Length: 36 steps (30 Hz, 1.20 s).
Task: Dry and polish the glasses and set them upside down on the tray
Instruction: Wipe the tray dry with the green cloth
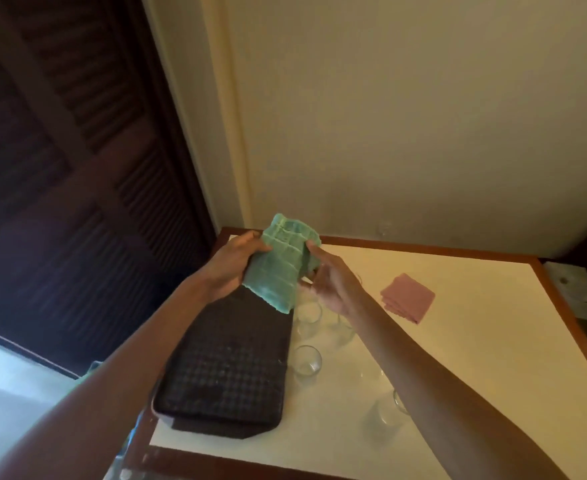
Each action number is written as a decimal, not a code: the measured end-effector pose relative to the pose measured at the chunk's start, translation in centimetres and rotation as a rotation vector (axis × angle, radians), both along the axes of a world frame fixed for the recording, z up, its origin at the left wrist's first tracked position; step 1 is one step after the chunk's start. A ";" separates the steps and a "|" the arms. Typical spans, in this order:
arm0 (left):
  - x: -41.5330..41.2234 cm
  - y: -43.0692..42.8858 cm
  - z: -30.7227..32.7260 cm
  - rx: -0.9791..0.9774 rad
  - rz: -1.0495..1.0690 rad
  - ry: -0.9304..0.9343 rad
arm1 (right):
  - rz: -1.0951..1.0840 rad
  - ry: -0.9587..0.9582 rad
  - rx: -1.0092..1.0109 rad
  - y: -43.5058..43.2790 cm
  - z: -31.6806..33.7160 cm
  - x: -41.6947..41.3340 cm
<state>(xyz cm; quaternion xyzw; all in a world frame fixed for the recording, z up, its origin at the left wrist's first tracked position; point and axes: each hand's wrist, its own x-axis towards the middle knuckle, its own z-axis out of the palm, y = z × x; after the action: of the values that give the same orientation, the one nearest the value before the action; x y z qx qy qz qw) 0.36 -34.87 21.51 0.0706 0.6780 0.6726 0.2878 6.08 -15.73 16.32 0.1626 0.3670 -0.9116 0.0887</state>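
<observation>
Left hand (236,261): fingers curled round the cloth (281,265), gripping its left side. Right hand (330,282): thumb pressed to the cloth's right side, fingers curled in below it. The cloth, green, is held up over the far end of the tray (226,368) and hides that end. It is bunched into a rounded shape, and whether a glass is inside cannot be told.

The tray, dark and gridded, lies on the left part of the table (458,341). The glasses (307,363) stand on the table just beside the tray's right edge, apparently mouth up. The right forearm crosses above them and partly hides several.

Pink cloths (408,297) lie folded in a stack on the table, well right of the hands. A dark slatted door (77,168) stands to the left.
</observation>
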 end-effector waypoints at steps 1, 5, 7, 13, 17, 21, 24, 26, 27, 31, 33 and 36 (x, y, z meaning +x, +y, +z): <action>-0.7 -1.3 0.0 -0.011 0.010 -0.003 | 0.015 0.004 0.026 -1.0 0.2 -0.9; -3.6 -6.8 -0.5 -0.102 -0.054 0.009 | 0.074 -0.025 0.170 -5.3 0.2 -4.5; -5.1 -9.0 -1.3 -0.154 -0.056 0.018 | 0.091 -0.051 0.301 -7.1 -0.6 -6.0; -9.0 -13.1 -6.6 -0.252 -0.017 0.043 | 0.070 -0.099 0.653 -12.4 -4.0 -9.4; -9.4 -14.3 -13.1 -0.353 -0.078 0.030 | 0.122 -0.182 0.916 -13.9 -9.8 -10.5; -9.0 -14.8 -18.3 -0.458 -0.132 0.009 | 0.172 -0.322 0.970 -14.2 -14.6 -9.8; -9.5 -14.5 -20.8 -0.569 -0.119 0.077 | 0.185 -0.356 0.982 -14.4 -16.7 -10.4; -10.6 -14.2 -21.9 -0.645 -0.063 0.155 | 0.227 -0.340 1.042 -14.3 -18.1 -11.9; -11.1 -14.2 -22.4 -0.686 -0.019 0.199 | 0.254 -0.309 1.130 -14.1 -18.4 -12.8; -11.9 -13.6 -25.1 -1.003 0.056 0.501 | 0.208 -0.156 1.464 -12.6 -18.8 -15.9; -11.2 -12.3 -27.1 -0.992 -0.034 0.656 | 0.159 -0.065 1.598 -11.3 -19.0 -17.5; -10.1 -10.6 -31.0 -0.960 -0.291 0.764 | 0.261 -0.018 1.816 -9.3 -19.8 -20.1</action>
<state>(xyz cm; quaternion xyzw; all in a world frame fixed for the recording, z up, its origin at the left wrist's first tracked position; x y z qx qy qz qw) -9.71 -45.44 -9.44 0.2602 0.9428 0.1745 0.1135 -14.00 -25.08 -3.43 0.1344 0.9571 -0.2546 0.0319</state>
